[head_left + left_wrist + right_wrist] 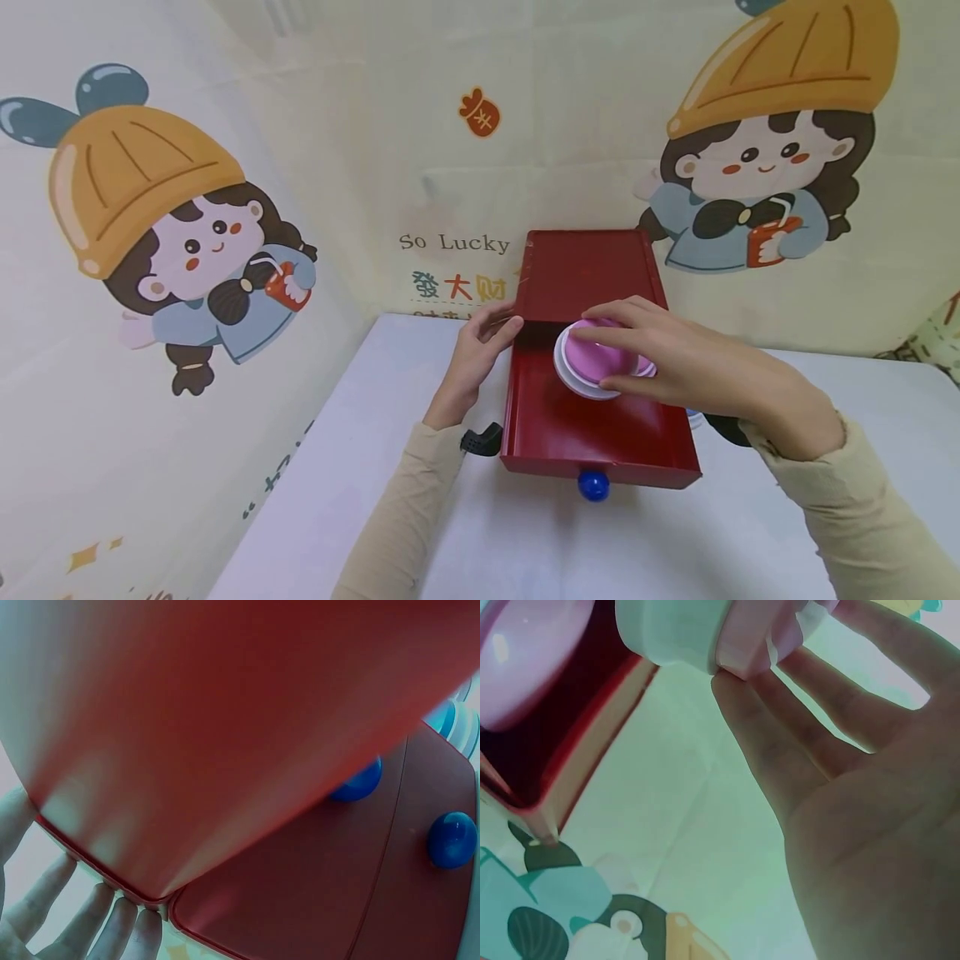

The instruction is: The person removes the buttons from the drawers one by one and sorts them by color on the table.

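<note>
right hand clamped on a pink-and-white round tub, over the drawer.
the right hand (682, 358) grips the tub (595, 358) by its pink side, thumb and fingers spread around it; whether it touches the floor of the red drawer (585, 437) i can't tell. the left hand (478, 354), fingers apart and not gripping, rests on the left side of the red box (588, 271). the drawer stands out with its blue knob (593, 485) in front. the right hand hides part of the tub; a blue-and-white thing (695, 418) peeks past the drawer's right edge.
</note>
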Tool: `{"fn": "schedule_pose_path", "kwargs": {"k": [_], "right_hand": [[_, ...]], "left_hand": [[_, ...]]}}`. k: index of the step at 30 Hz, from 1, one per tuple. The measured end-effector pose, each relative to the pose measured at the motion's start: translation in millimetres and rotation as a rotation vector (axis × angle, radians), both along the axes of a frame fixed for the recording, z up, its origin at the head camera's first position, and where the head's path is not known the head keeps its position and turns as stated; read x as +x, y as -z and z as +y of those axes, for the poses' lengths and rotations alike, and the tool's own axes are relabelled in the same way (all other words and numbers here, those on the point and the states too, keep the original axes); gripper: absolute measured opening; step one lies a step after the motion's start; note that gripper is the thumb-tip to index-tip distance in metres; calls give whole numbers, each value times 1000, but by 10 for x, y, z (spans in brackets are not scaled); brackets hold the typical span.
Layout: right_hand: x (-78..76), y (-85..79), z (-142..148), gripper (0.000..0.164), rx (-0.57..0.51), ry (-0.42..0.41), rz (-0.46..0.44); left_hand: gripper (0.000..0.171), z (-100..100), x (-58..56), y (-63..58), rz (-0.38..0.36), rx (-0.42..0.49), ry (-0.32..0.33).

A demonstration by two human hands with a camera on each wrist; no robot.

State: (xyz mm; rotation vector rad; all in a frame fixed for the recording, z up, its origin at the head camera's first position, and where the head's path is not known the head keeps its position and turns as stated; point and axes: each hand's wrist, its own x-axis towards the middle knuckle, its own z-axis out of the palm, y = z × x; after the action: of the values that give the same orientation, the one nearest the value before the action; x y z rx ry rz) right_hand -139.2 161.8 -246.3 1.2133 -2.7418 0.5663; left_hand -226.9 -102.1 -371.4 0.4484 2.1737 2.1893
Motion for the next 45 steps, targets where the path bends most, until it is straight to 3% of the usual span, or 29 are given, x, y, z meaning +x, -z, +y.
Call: {"fn": "schedule_pose_path", "kwargs": {"k": [7,12,14,19,28,38,45], "right_hand": [[18,-62,115,72,5,18,-33],[43,-49,198,69,13,20,-10],[71,-31,229,70,17,22,15],[140,9,304,76,19,40,46],[169,24,425,77,0,64,130],[227,85,597,86,-10,166,89],[244,128,676,82,-10,201,141]], "left_hand": [[46,-3,6,-33,-18,-6,18],[47,-2,142,-221,-28,-24,30],[46,0,145,-198,-19,-22,21],[44,1,32,9,-5,-7,2],[44,-10,13,-22,-11,-14,10],[42,-12,15,-11,26,-6,12],[41,-12,17,-20,21,-4,7]]}}
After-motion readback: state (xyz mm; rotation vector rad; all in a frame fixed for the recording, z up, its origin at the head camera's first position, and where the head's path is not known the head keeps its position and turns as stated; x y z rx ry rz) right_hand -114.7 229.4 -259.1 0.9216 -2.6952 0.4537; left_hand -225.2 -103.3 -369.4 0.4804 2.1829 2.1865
